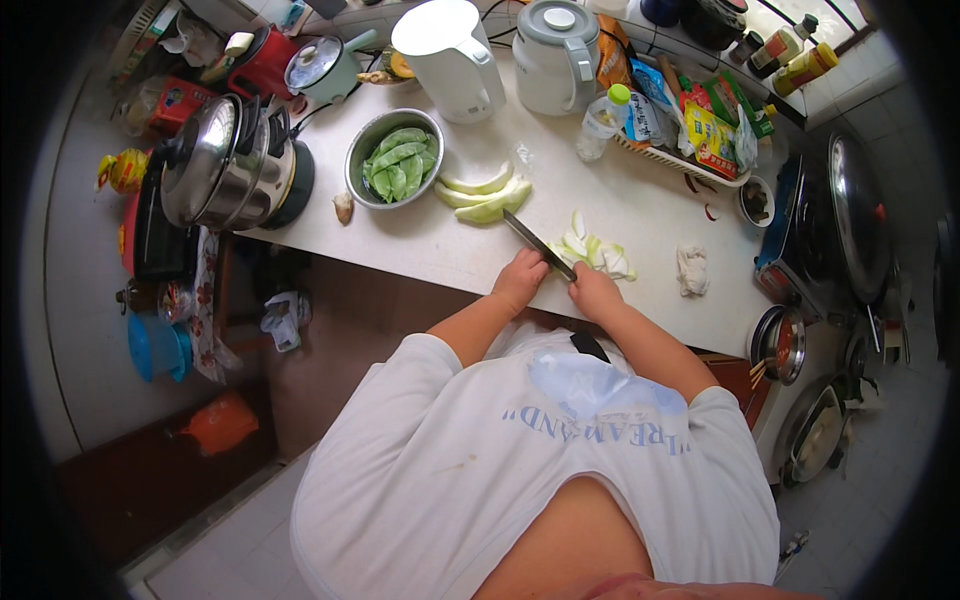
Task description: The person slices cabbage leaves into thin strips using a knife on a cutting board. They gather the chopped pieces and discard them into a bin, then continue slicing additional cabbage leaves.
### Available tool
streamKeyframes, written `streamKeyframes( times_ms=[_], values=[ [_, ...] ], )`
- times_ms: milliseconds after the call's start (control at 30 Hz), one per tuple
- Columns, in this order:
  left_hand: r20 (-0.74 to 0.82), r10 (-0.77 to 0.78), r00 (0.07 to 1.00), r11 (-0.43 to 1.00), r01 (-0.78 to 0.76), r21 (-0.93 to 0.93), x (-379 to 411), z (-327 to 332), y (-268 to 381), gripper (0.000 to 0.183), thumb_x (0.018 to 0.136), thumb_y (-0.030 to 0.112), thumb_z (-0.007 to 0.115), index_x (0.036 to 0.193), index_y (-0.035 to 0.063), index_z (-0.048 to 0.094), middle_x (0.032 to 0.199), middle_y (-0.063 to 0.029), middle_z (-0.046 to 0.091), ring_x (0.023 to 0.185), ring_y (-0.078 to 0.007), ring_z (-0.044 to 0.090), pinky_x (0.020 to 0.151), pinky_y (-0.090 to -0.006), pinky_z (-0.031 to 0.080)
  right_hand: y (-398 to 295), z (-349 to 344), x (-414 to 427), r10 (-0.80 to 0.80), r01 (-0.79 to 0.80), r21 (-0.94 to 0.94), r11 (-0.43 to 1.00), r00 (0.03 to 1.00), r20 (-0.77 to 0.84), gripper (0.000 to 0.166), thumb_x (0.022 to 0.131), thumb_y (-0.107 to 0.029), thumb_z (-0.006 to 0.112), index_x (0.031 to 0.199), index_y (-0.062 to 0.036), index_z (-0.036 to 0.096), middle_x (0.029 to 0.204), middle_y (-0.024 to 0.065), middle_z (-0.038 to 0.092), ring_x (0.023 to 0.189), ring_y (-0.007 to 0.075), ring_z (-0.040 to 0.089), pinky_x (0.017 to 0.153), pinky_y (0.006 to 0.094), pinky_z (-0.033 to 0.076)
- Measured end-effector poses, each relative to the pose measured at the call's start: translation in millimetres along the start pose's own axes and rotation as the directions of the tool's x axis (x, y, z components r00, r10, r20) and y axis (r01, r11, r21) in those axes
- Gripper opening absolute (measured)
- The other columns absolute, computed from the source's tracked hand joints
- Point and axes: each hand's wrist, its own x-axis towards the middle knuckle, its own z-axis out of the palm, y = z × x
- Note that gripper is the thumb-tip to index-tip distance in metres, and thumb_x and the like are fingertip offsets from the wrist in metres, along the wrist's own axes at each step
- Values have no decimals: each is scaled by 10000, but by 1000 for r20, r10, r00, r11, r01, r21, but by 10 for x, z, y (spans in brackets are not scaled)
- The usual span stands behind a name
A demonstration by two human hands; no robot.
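My right hand grips the handle end of a kitchen knife, whose blade points away and to the left. My left hand is close beside the blade at the counter's near edge, fingers bent; whether it holds something is hidden. Just past the knife, on its right, lies a loose pile of cut pale-green vegetable slices. Beyond the blade's tip rest several long, curved pale-green vegetable wedges. A metal bowl behind them to the left contains flat green bean pods.
A steel steamer pot stands left. White pitchers and a clear bottle are at the back. Right are a basket of packets, a crumpled cloth, a small bowl and a stove with a lidded wok.
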Motion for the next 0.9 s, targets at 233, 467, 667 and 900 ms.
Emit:
streamKeyframes(
  times_ms=[233,467,667,900],
  values=[
    [-27,-27,999,1000,27,-6,-6,23,1,81,734,71,669,788,76,610,878,-65,575,875,-270,564,720,-351,507,-105,-268,-240,-5,4,26,1000,999,37,203,838,-185,572,898,3,523,779,263,629,765,440,619,703,515,488],
    [-5,-20,1000,1000,20,18,7,5,8,93,731,70,670,810,71,621,885,-74,578,885,-277,564,730,-350,508,-45,-92,-136,38,-38,-11,999,999,39,189,838,-174,568,911,-6,522,780,263,632,768,440,619,708,519,487],
    [-74,39,997,998,-42,-43,-49,-12,23,149,704,33,670,846,59,638,942,-74,607,929,-277,574,781,-357,507,38,-12,-17,-28,27,81,996,1000,11,213,852,-207,563,913,-7,524,810,246,642,795,422,627,722,516,487],
    [-80,-35,996,995,27,-98,-72,37,14,181,690,3,675,856,68,648,952,-76,616,937,-284,574,801,-361,506,-53,-184,-198,-15,12,91,996,999,30,194,840,-186,561,905,-6,532,797,244,641,781,426,624,718,516,489]
  ],
)
